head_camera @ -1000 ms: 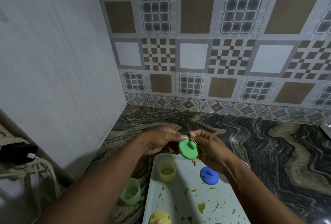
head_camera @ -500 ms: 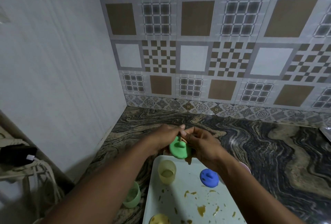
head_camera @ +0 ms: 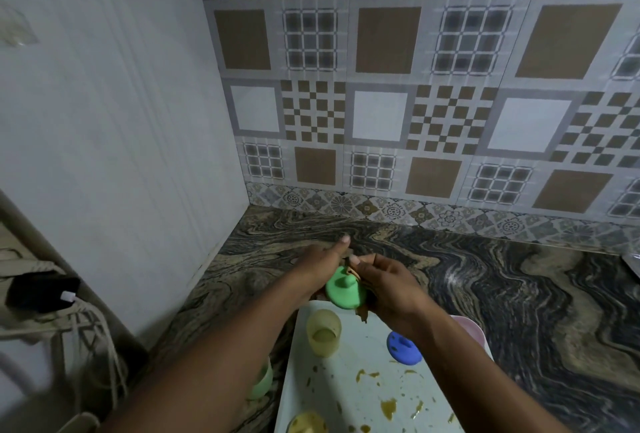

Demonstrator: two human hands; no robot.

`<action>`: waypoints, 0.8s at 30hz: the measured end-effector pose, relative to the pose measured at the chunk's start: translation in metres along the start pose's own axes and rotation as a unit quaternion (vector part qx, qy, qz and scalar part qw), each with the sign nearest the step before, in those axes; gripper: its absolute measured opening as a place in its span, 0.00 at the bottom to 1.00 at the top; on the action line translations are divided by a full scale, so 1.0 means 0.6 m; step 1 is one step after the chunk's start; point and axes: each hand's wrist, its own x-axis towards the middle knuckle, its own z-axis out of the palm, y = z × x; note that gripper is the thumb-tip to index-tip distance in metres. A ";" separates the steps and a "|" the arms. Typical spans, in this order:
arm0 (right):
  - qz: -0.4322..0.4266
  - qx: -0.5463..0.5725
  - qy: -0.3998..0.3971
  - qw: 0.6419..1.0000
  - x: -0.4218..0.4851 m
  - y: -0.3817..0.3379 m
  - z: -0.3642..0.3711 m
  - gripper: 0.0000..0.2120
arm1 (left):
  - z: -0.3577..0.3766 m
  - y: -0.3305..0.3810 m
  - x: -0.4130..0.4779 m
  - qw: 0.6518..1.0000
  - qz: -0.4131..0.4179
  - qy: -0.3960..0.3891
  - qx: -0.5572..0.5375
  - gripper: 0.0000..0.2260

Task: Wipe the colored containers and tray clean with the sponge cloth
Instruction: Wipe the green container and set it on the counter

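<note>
My left hand (head_camera: pixel 320 266) and my right hand (head_camera: pixel 386 289) meet above the far end of the pale tray (head_camera: pixel 349 394). Between them is a green lid (head_camera: pixel 344 289) with a knob. My left hand holds it from the left, index finger stretched out. My right hand presses a brownish sponge cloth (head_camera: pixel 362 315) against its right side; only scraps of the cloth show. On the tray stand a yellow cup (head_camera: pixel 323 332) and a blue lid (head_camera: pixel 403 348), among brown smears. A yellow lid (head_camera: pixel 308 424) sits at the tray's near edge.
A green cup (head_camera: pixel 261 384) stands on the marbled counter (head_camera: pixel 519 294) left of the tray, half hidden by my left arm. A pink container (head_camera: pixel 467 328) peeks out behind my right wrist. White wall on the left, tiled wall behind. A black object (head_camera: pixel 41 290) lies far left.
Both hands with the green lid have dropped a little and shifted left. My left index finger has straightened out. The lid has tilted so its knob faces me.
</note>
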 end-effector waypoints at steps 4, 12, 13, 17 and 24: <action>-0.048 0.067 0.057 0.995 0.009 -0.006 0.020 0.16 | 0.030 0.025 -0.023 0.967 0.043 0.241 -0.067 0.24; 0.009 0.056 0.072 0.996 0.007 0.001 0.003 0.11 | 0.024 -0.008 0.006 0.993 -0.056 0.044 -0.096 0.35; 0.008 0.032 0.054 0.998 0.007 -0.005 -0.001 0.10 | 0.020 -0.005 0.008 0.996 -0.036 0.046 -0.067 0.33; -0.037 0.061 0.074 0.995 0.012 -0.006 0.024 0.13 | 0.038 0.015 -0.012 0.961 0.006 0.249 -0.118 0.25; -0.033 0.092 0.121 0.988 0.009 0.017 0.018 0.15 | 0.031 -0.018 0.007 0.970 -0.079 0.068 -0.221 0.31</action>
